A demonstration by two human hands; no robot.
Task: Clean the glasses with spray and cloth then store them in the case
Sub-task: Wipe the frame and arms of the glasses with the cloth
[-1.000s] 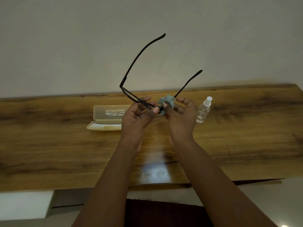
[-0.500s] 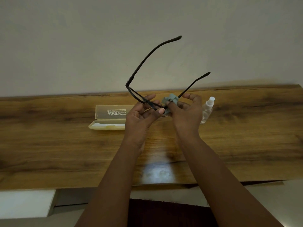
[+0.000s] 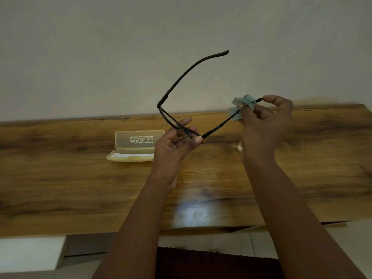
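Note:
Black-framed glasses (image 3: 187, 77) are held up above the wooden table (image 3: 80, 188), both temple arms unfolded. My left hand (image 3: 177, 141) pinches the front frame near the right hinge. My right hand (image 3: 263, 127) pinches a small pale blue cloth (image 3: 241, 106) around the far end of the right temple arm, whose tip pokes out beside my index finger. The pale yellow glasses case (image 3: 132, 146) lies open on the table left of my left hand. The spray bottle is almost wholly hidden behind my right hand; only a clear sliver (image 3: 240, 147) shows.
The table runs along a plain wall (image 3: 100, 57). A bright light reflection (image 3: 191, 214) sits on the wood near the front edge. Below the edge are a white block (image 3: 30, 252) at the left and dark red fabric (image 3: 211, 262).
My right hand has slid the cloth along the right temple arm from the hinge out to its tip, covering the spray bottle. The glasses have shifted slightly to the right.

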